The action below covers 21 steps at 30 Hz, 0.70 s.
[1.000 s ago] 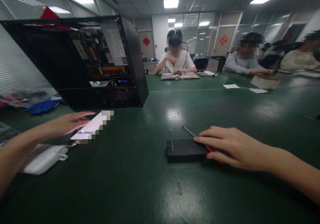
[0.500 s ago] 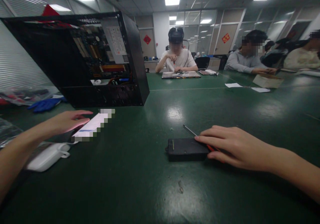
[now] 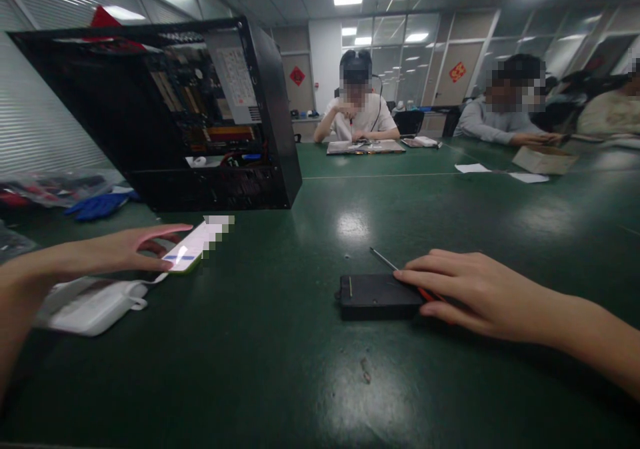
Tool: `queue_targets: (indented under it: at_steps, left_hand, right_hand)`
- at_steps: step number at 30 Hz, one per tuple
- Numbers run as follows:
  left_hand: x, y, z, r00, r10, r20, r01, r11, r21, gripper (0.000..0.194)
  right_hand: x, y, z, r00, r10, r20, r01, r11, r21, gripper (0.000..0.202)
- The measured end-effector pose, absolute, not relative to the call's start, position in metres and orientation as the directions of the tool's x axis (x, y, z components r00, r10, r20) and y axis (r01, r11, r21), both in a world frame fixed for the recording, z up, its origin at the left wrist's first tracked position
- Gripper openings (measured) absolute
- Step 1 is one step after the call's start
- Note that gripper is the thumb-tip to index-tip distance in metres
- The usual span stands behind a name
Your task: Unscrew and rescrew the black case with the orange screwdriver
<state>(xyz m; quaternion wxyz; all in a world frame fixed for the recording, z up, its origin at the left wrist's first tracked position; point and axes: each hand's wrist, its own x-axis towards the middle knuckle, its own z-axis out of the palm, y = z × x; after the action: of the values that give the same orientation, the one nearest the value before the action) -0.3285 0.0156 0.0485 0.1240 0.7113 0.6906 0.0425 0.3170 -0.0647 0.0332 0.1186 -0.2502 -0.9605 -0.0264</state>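
At the left, my left hand [image 3: 137, 247] has its thumb and fingers around the near left end of a phone [image 3: 193, 244] with a lit screen and a green edge. Part of the screen is blurred out. Below that wrist lies a white case with a loop [image 3: 95, 305]. My right hand [image 3: 467, 292] rests beside a black rectangular box [image 3: 380, 297], its fingers closed over the red handle of a screwdriver [image 3: 384, 259]. The screwdriver's thin metal shaft points up and left across the box; most of the handle is hidden under the hand.
An open black computer case [image 3: 275, 115] stands at the back left. Blue gloves [image 3: 97, 207] and plastic bags lie left of it. Across the green table [image 3: 280, 369] sit other people, one over a flat panel [image 3: 365, 147]. A cardboard box [image 3: 544, 159] and papers are at the right.
My left hand has closed in on the phone, which has shifted slightly right and now shows its green edge. My right hand stays on the screwdriver; the view has moved a little.
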Motion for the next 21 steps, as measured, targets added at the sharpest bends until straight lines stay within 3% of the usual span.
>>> queue_targets:
  at_steps: [3, 9, 14, 21]
  left_hand:
    - [-0.333, 0.021, 0.046, 0.075, 0.973, -0.217, 0.958, -0.01, 0.287, 0.096]
    - [-0.333, 0.025, 0.043, 0.068, 0.983, -0.169, 0.952, -0.013, 0.307, 0.098]
    - [-0.344, 0.028, 0.041, 0.078, 0.981, -0.178, 0.903, 0.007, 0.43, 0.094]
    - [-0.339, 0.033, 0.042, 0.079, 0.989, -0.128, 0.945, -0.034, 0.324, 0.082]
  right_hand:
    - [0.317, -0.065, 0.033, -0.843, 0.471, 0.258, 0.483, 0.875, -0.019, 0.046]
    - [0.317, -0.065, 0.033, -0.847, 0.475, 0.241, 0.487, 0.874, -0.012, 0.046]
    - [0.317, -0.065, 0.034, -0.847, 0.472, 0.245, 0.483, 0.875, -0.018, 0.047]
    - [0.316, -0.065, 0.034, -0.836, 0.477, 0.27, 0.485, 0.873, -0.038, 0.047]
